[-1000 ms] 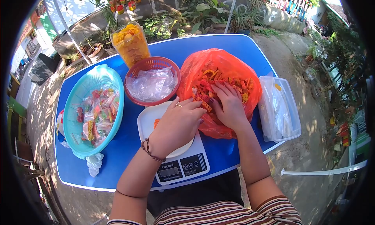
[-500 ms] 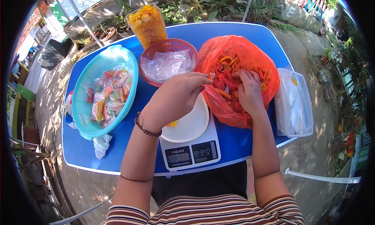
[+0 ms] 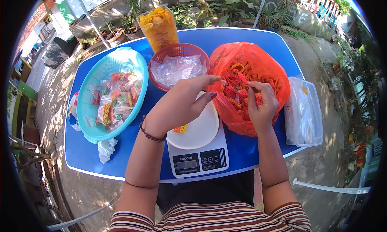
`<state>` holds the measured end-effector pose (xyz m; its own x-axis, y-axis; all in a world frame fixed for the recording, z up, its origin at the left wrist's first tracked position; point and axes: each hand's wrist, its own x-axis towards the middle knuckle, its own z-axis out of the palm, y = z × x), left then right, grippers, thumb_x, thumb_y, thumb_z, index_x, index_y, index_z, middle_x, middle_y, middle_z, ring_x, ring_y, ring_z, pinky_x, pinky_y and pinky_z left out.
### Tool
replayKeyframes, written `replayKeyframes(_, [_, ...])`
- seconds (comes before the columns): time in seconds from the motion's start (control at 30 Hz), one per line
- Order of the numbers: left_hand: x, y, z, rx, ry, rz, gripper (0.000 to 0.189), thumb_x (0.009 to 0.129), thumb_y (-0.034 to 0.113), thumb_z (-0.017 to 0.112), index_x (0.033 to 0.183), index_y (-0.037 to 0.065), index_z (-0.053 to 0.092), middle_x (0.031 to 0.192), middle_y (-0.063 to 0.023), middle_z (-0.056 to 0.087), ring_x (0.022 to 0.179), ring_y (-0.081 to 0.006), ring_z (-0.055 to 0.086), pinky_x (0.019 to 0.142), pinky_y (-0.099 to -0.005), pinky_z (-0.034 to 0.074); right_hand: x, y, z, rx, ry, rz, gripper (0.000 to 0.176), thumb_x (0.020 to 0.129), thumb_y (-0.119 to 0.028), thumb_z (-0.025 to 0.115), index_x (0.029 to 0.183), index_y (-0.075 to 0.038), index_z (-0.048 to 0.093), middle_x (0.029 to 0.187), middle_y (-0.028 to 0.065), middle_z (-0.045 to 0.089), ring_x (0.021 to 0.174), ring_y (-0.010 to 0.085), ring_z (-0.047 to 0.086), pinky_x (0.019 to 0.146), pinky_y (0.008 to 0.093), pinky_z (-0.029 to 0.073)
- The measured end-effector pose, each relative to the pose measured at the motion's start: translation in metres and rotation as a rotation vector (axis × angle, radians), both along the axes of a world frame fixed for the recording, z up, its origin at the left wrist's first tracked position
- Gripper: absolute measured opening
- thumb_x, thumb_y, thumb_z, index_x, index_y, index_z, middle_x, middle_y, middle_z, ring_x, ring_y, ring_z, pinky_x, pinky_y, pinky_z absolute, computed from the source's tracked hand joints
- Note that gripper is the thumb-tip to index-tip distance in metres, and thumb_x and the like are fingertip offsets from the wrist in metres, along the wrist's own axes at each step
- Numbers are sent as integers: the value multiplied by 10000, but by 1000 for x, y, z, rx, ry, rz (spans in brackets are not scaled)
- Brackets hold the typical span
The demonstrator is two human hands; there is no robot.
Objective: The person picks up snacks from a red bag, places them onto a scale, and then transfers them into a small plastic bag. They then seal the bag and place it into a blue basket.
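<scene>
My right hand (image 3: 264,105) is over the red plastic bag (image 3: 270,59), thumb and fingers pinched on a small red textured piece (image 3: 242,78). Beneath it the bag holds a heap of red and orange ridged pieces (image 3: 233,101). My left hand (image 3: 181,101) hovers above the round white plate (image 3: 193,141) of a kitchen scale (image 3: 197,161), its index finger stretched toward the bag's rim and its thumb apart. I see nothing in it, though its far fingers are hidden. A few yellow and orange pieces (image 3: 180,129) on the plate show below my left wrist.
A turquoise basket (image 3: 86,125) with several filled clear packets stands left. Behind the scale, a red-brown basket (image 3: 177,50) holds clear plastic bags (image 3: 177,67). A tub of yellow chips (image 3: 163,32) is at the back; a clear box (image 3: 316,127) stands right, on the blue table (image 3: 149,163).
My right hand has lifted out of the heap with a red piece in its pinch. My left thumb has spread away from the index finger. The whole view has shifted slightly.
</scene>
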<state>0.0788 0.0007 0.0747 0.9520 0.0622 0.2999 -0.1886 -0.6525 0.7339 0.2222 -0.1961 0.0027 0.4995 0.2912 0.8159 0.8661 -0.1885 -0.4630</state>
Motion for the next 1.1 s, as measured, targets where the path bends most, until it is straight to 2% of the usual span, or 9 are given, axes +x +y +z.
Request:
replayKeyframes(0.1, [0, 2, -3, -191, 19, 22, 345, 931, -1, 667, 1270, -35, 611, 1106, -159, 735, 1012, -216, 723, 894, -342, 563, -25, 5, 3, 9, 72, 236, 152, 817, 83, 757, 941, 5, 712, 895, 113, 739, 799, 240, 714, 734, 326, 573])
replayKeyframes(0.2, [-3, 10, 3, -249, 133, -108, 251, 927, 17, 694, 1166, -44, 645, 1018, -125, 748, 926, -153, 730, 842, -293, 572, -50, 13, 5, 8, 160, 419, 130, 825, 64, 764, 934, 15, 713, 908, 135, 746, 805, 246, 740, 730, 316, 586])
replayKeyframes(0.33, [-8, 20, 5, -138, 187, -122, 191, 887, 44, 745, 1039, -47, 674, 877, -86, 746, 820, -125, 729, 763, -267, 574, -65, 18, -2, -13, 255, 545, 136, 827, 61, 766, 948, 27, 714, 938, 150, 755, 804, 231, 751, 687, 286, 584])
replayKeyframes(0.47, [-12, 27, 6, -111, 302, -90, 192, 838, 71, 767, 980, -33, 689, 803, -89, 746, 751, -118, 725, 677, -260, 561, -72, 18, -2, -182, 390, 639, 125, 859, 67, 722, 979, 35, 721, 965, 154, 753, 759, 193, 740, 656, 265, 574])
replayKeyframes(0.6, [-9, 26, 6, -35, 437, -86, 197, 792, 74, 770, 948, -17, 691, 747, -103, 742, 712, -126, 728, 626, -256, 545, -73, 18, 2, -314, 322, 660, 136, 869, 72, 699, 999, 40, 723, 971, 156, 745, 776, 217, 741, 656, 291, 580])
replayKeyframes(0.77, [-8, 30, -10, 158, 406, -3, 249, 769, 107, 794, 970, -4, 699, 734, -123, 737, 691, -194, 737, 654, -298, 562, -70, 21, -6, -322, 226, 622, 144, 855, 75, 701, 994, 42, 719, 971, 159, 729, 831, 271, 734, 702, 339, 593])
replayKeyframes(0.9, [-12, 18, -3, 281, 320, 133, 297, 762, 163, 816, 994, 10, 711, 754, -117, 737, 671, -230, 728, 669, -321, 568, -67, 20, -1, -249, 113, 553, 149, 836, 85, 703, 978, 40, 713, 963, 159, 723, 837, 291, 726, 736, 354, 594])
replayKeyframes(1.03, [-5, 5, 6, 186, 183, 162, 277, 800, 178, 798, 1015, 29, 709, 806, -93, 735, 702, -232, 721, 678, -347, 567, -56, 15, 2, -151, 6, 433, 164, 823, 95, 704, 977, 38, 708, 947, 154, 723, 831, 294, 724, 738, 356, 590])
replayKeyframes(1.1, [5, -6, -5, 163, -10, 126, 231, 830, 149, 762, 1019, 30, 706, 845, -102, 730, 741, -244, 720, 709, -362, 571, -46, 13, 5, -98, -23, 336, 179, 820, 112, 684, 978, 30, 707, 920, 148, 725, 808, 273, 728, 729, 338, 583])
